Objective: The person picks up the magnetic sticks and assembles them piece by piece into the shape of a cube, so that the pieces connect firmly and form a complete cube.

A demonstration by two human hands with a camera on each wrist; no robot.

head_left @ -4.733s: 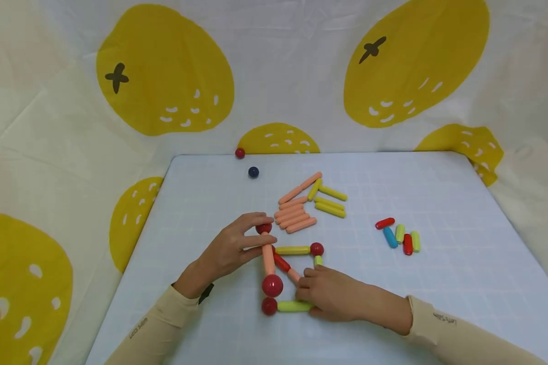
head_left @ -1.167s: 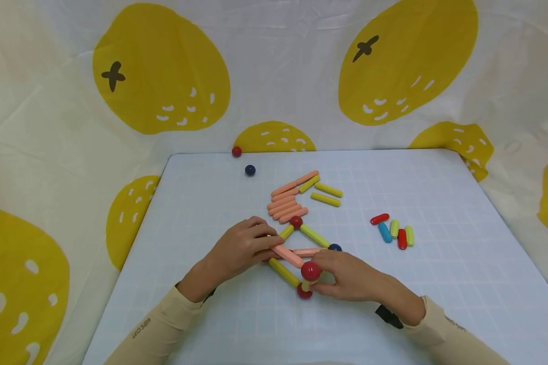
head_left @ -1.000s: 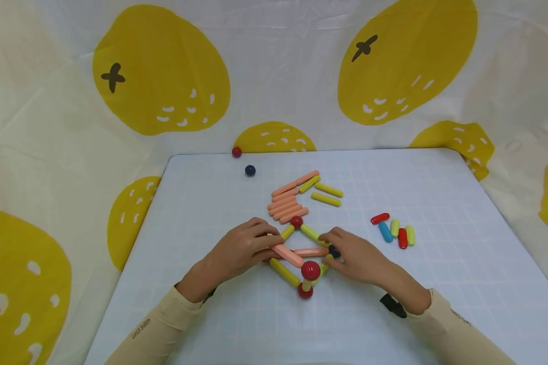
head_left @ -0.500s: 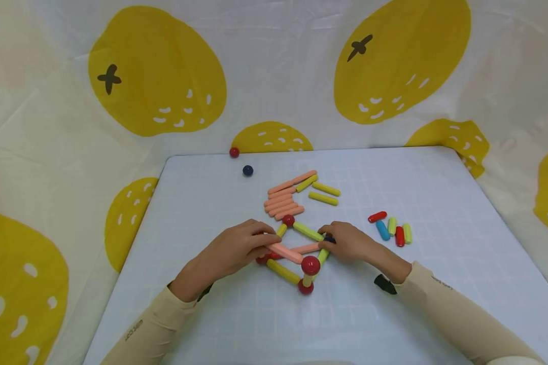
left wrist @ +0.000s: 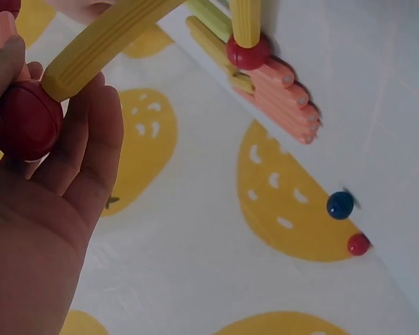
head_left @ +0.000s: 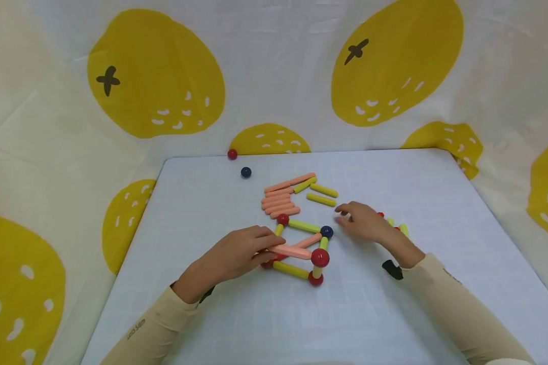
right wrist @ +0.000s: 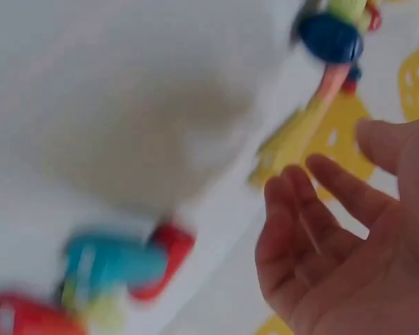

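My left hand (head_left: 246, 251) pinches a red ball (left wrist: 28, 118), which the fingers hide in the head view. A yellow rod (left wrist: 112, 45) and a pink rod (head_left: 292, 251) run from this ball. The pink rod leads to another raised red ball (head_left: 320, 257), propped on a short upright rod above a lower red ball (head_left: 315, 278). Below lies a four-sided frame of rods, with a dark blue ball (head_left: 326, 232) at its right corner. A red-and-pink diagonal crosses inside it. My right hand (head_left: 363, 223) is off the frame, fingers loosely bent and holding nothing.
Behind the frame lie several loose pink rods (head_left: 278, 200) and a few yellow rods (head_left: 320, 199). Short coloured rods (head_left: 404, 229) sit partly hidden behind my right hand. Farther back are a loose dark blue ball (head_left: 246, 172) and a red ball (head_left: 232, 154).
My right hand has let go of the dark blue ball and moved up and right. The frame has turned anticlockwise, while my left hand keeps its grip. One fewer loose yellow rod lies behind than at first.
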